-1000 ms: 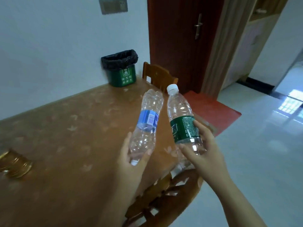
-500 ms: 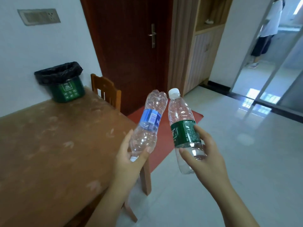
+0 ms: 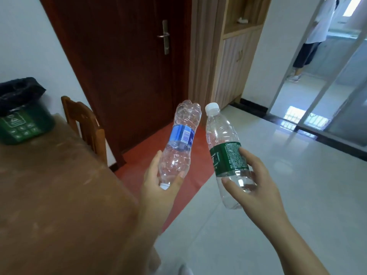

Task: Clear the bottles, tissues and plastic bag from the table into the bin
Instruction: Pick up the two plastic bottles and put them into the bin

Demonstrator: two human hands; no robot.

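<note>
The left hand (image 3: 158, 187) is gripping a blue-labelled bottle (image 3: 179, 141) cap-down, base pointing up; the right hand (image 3: 256, 187) is gripping a green-labelled bottle (image 3: 226, 155) cap-up. Both are leaning over tiled floor (image 3: 278, 195) beside the brown bench (image 3: 49, 195), whose far end is carrying the green bin (image 3: 21, 124).

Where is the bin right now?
The bin sits at the far left of the head view, on the table's far corner against the wall, left of the wooden chair.

Home: wooden table (image 3: 59, 195), chair (image 3: 87, 126), entry door (image 3: 127, 66), cabinet (image 3: 232, 62).

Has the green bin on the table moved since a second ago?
Cannot tell. The green bin sits at the same table corner by the wall; only the camera's view turned.
</note>
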